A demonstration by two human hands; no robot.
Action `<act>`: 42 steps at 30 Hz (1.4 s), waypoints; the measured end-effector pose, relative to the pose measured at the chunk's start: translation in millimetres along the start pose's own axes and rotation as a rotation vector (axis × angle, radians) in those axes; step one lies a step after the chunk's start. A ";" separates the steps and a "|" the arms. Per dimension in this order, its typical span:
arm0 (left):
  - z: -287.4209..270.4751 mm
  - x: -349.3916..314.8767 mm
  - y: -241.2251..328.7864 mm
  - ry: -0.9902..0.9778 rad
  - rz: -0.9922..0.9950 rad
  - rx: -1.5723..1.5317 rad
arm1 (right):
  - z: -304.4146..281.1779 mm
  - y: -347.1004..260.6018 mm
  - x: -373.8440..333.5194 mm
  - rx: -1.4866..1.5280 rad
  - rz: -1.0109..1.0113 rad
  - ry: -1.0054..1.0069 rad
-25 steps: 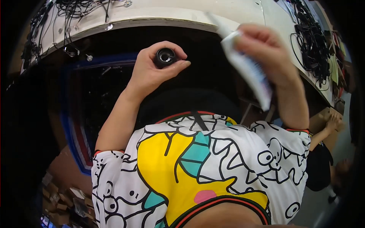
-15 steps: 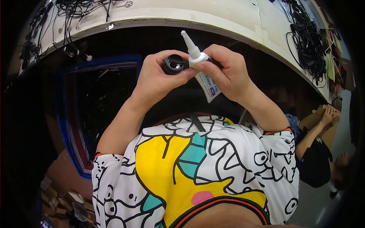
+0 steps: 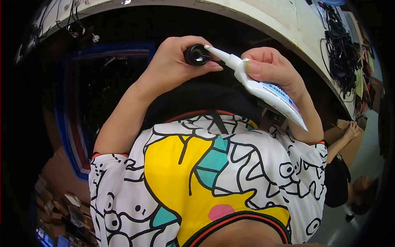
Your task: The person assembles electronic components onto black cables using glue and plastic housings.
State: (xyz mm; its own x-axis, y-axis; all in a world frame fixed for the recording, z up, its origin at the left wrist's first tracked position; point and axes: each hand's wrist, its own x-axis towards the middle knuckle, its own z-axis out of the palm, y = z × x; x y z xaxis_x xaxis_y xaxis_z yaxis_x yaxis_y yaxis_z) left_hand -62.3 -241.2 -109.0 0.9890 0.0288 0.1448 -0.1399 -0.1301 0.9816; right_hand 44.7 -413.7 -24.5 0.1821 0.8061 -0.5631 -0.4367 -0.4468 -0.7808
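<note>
My left hand (image 3: 177, 57) grips a black cylindrical part (image 3: 193, 57) between thumb and fingers, its round hollow end facing up. Inside that opening something shiny shows; I cannot make out what it is. A white glue tube (image 3: 275, 95) with a long tapered nozzle is pinched in my right hand (image 3: 271, 68), thumb pressing near its shoulder. The nozzle tip points left and lies at the rim of the black part's opening. Some whitish residue sits on the tip. The tube's flat tail slants down toward my right forearm.
Ahead runs a pale worktable edge (image 3: 242, 18), with bundled black cables (image 3: 342, 53) at the right and thin wires (image 3: 76, 18) hanging at the left. A blue-rimmed bin (image 3: 68, 144) stands at left, cardboard boxes (image 3: 53, 210) below it. Another person (image 3: 339, 181) is at right.
My right hand has moved right and tilted the glue tube, so its nozzle now points left to the black part's rim. My left hand has risen slightly with the part.
</note>
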 end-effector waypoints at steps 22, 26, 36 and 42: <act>7.2 -1.9 -10.2 -0.023 0.036 0.054 | 1.0 20.7 11.6 0.096 0.009 0.083; 7.7 -1.8 -11.4 -0.018 0.023 0.001 | 4.5 17.4 8.7 0.056 0.085 0.125; 7.8 0.3 -20.4 0.011 0.145 0.038 | 5.8 14.4 9.4 -0.154 0.131 0.116; 6.7 -0.3 -24.5 0.019 0.148 -0.009 | 4.9 21.0 10.4 -0.109 0.081 0.166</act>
State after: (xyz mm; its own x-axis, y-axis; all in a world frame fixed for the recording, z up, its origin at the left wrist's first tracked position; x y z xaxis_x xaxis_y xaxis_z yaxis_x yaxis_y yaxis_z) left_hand -58.8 -244.7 -133.9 0.9566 0.0287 0.2900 -0.2844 -0.1249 0.9505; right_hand 33.1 -412.8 -45.5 0.2969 0.6948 -0.6550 -0.3598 -0.5540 -0.7508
